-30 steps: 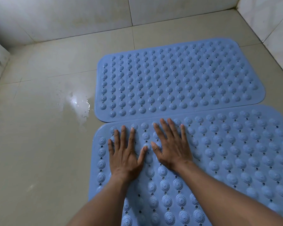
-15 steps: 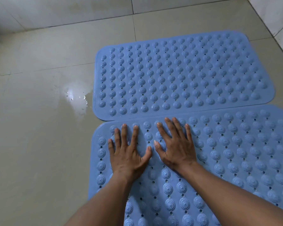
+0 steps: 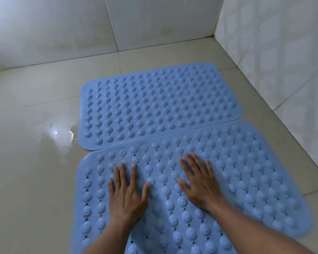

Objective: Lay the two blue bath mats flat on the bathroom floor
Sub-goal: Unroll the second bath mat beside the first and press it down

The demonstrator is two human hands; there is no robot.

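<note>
- Bath mats, both blue and studded with raised bumps, are lying on the tiled bathroom floor (image 3: 35, 180); the far mat (image 3: 160, 107) is lying flat, reaching toward the back wall (image 3: 62, 30).
- Taking the far mat as the landmark, the near mat (image 3: 237, 171) is sitting just on the person's side of it, long edges meeting or almost meeting; whether they are overlapping is hard to tell.
- On the near mat, the left hand (image 3: 126, 197) is pressing palm down with fingers spread wide, gripping nothing.
- To its right, the right hand (image 3: 200, 182) is doing the same, fingers splayed and flat on the bumps, holding nothing.
- Judging from this, the task is looking nearly done: the far mat is needing nothing more, and the near mat is apparently being smoothed down.
- What is remaining is probably only pressing out any lift in the near mat; its nearest end is running out of view, so its flatness there cannot be told.
- Left of the far mat, a wet patch (image 3: 62, 132) is shining on the pale glossy tiles, suggesting the floor may be slippery.
- Right of the far mat, a patterned side wall (image 3: 283, 61) is meeting the back wall in a corner.
</note>
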